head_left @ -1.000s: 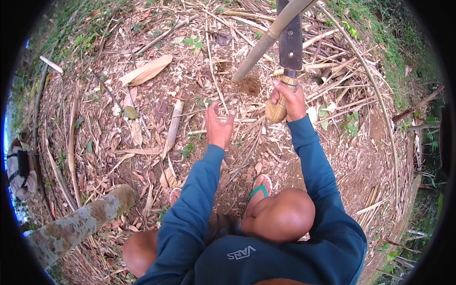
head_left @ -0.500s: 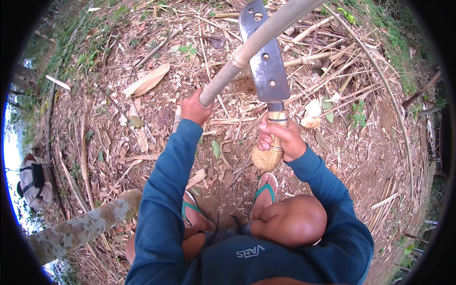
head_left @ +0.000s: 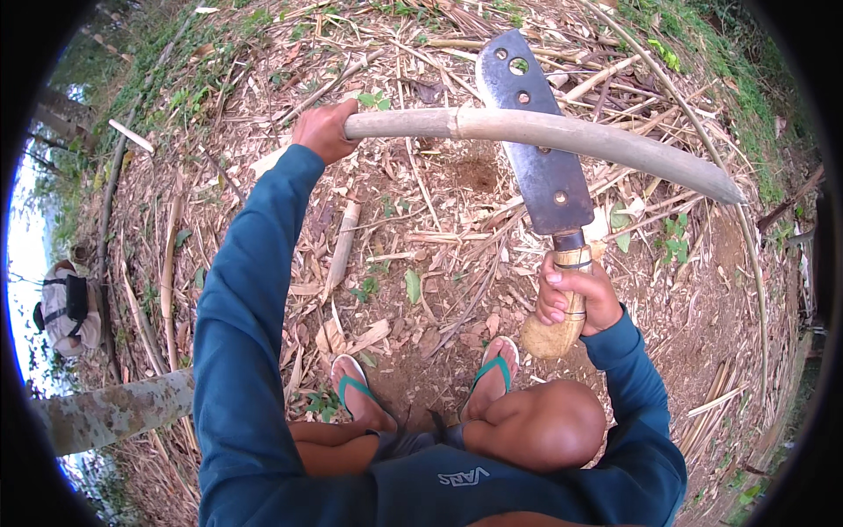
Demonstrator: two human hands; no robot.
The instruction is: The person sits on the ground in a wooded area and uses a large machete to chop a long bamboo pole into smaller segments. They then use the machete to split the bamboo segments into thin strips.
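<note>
While clenching curved stick [head_left: 632,152] with left hand [head_left: 323,132] (eleven o'clock), gripping wood-handled metal knife [head_left: 557,195] with right hand [head_left: 588,297] (three).

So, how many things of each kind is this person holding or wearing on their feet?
Large knife: 1
Pale pole: 1
Green-strapped sandals: 2
Total: 4

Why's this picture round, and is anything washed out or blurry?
Head view: fisheye lens leaves black corners; bright patch at the left rim burns white; cleaver and pale pole look fairly crisp; foliage at the upper-right rim is dark and soft.
</note>
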